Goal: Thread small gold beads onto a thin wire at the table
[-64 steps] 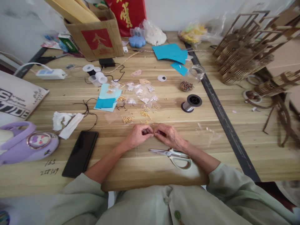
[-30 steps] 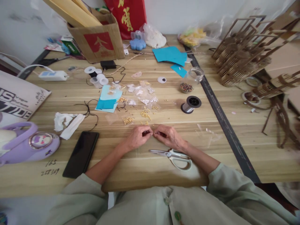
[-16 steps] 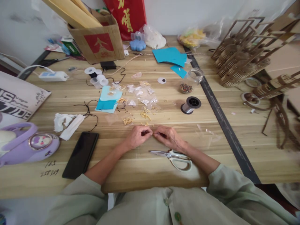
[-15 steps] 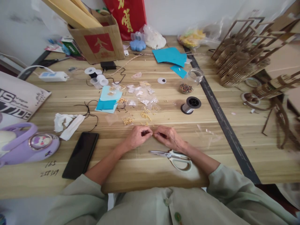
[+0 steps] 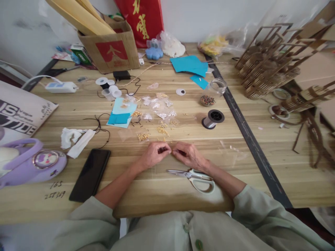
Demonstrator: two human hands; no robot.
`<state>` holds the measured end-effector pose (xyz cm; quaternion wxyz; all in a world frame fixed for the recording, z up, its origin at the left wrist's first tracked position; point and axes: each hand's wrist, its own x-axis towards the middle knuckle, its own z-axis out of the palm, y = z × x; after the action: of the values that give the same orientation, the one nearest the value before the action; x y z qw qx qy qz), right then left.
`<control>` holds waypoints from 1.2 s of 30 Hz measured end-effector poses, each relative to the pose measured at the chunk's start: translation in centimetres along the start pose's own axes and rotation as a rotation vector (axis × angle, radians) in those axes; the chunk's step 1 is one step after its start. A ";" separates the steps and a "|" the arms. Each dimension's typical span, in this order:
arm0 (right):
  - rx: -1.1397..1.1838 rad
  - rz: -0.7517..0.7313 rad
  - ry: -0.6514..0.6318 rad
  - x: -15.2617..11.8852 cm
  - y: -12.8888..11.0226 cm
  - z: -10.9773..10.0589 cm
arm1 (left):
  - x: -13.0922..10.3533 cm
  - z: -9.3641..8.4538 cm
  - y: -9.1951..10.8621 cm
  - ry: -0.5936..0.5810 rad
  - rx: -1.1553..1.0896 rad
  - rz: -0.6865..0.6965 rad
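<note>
My left hand (image 5: pixel 156 153) and my right hand (image 5: pixel 187 153) meet almost fingertip to fingertip over the table, both closed in a pinch. Whatever sits between the fingertips is too small to make out. Below the left hand a thin clear thread (image 5: pixel 153 170) shows faintly. Scissors (image 5: pixel 192 174) with pale handles lie just under the right wrist, blades pointing left. Small gold beads (image 5: pixel 162 129) are heaped just beyond the fingers, with another gold pile (image 5: pixel 143 136) to the left. A spool of fine clear or silvery line (image 5: pixel 212 119) stands farther right.
A black phone (image 5: pixel 89 175) lies by my left forearm, beside a purple bag (image 5: pixel 34 162). Small plastic packets (image 5: pixel 159 106), blue paper (image 5: pixel 119 118) and a bead jar (image 5: pixel 208 100) lie farther back. Brown slatted baskets (image 5: pixel 261 76) crowd the right side.
The view has shifted slightly, so everything sits a little lower. Both hands keep nearly the same pinched pose, fingertips close together.
</note>
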<state>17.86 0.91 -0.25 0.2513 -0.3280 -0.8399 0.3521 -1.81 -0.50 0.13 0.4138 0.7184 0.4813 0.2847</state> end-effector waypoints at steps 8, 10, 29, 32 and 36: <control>-0.011 -0.005 -0.003 0.0 0.1 0.0 | 0.0 -0.1 -0.2 -0.022 0.014 0.033; -0.012 -0.001 -0.005 0.0 0.1 0.0 | 0.0 -0.1 -0.4 -0.031 0.027 0.046; 0.016 -0.007 0.010 -0.1 0.2 0.1 | 0.0 0.0 -0.2 -0.008 0.059 0.067; 0.011 -0.013 -0.006 0.0 0.2 0.1 | 0.0 0.1 -0.5 0.001 0.083 0.075; 0.005 -0.019 -0.023 0.0 0.2 0.0 | 0.1 0.2 -0.6 0.023 0.121 0.087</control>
<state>17.90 1.03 -0.39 0.2459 -0.3154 -0.8448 0.3556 -1.92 -0.39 -0.52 0.3515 0.7590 0.4706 0.2809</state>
